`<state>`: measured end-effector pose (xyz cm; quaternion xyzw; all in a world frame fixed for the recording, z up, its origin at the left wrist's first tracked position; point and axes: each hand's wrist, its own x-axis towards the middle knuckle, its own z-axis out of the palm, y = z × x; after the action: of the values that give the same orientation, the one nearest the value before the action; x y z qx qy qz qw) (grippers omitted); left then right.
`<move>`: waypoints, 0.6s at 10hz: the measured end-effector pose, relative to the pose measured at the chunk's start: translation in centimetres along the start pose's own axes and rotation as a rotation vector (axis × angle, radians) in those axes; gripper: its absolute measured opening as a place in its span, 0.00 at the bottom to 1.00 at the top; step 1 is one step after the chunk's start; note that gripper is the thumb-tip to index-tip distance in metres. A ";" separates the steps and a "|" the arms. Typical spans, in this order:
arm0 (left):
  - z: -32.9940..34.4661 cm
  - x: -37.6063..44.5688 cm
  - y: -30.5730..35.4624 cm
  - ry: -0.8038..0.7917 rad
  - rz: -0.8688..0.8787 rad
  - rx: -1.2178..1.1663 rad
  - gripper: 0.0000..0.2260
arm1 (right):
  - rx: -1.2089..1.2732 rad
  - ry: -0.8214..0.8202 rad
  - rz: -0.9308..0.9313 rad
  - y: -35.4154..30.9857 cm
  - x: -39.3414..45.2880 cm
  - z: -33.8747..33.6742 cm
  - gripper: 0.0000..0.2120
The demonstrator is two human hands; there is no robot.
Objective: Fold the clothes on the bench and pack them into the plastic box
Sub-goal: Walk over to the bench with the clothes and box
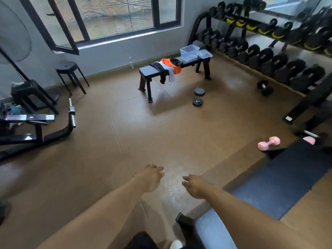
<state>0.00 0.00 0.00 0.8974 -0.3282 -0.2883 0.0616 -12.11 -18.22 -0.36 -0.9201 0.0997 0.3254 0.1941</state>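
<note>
A black bench (pixel 146 71) stands far across the room under the window. A heap of clothes (pixel 168 66) lies on its middle: orange, white and dark pieces, with some hanging over the front edge. At the bench's right end sits a clear plastic box (pixel 189 52), and its lid (pixel 204 53) lies beside it. My left hand (pixel 152 177) and my right hand (pixel 195 185) are stretched out low in front of me, fingers loose and holding nothing. Both are far from the bench.
A black dumbbell (pixel 198 97) lies on the brown floor in front of the bench, and another (pixel 265 87) lies by the dumbbell rack (pixel 269 51) on the right. A pink dumbbell (pixel 268 143) and dark mat (pixel 287 178) are near right. A stool (pixel 69 69) and machine (pixel 36 123) stand left.
</note>
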 end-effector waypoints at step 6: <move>-30.3 46.9 -4.6 -0.078 0.161 0.094 0.22 | 0.189 0.097 0.168 8.0 35.7 -35.9 0.23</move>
<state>48.42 -28.04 1.25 0.8581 -0.4144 -0.3016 0.0294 32.97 -42.64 0.16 -0.9008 0.2159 0.2845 0.2470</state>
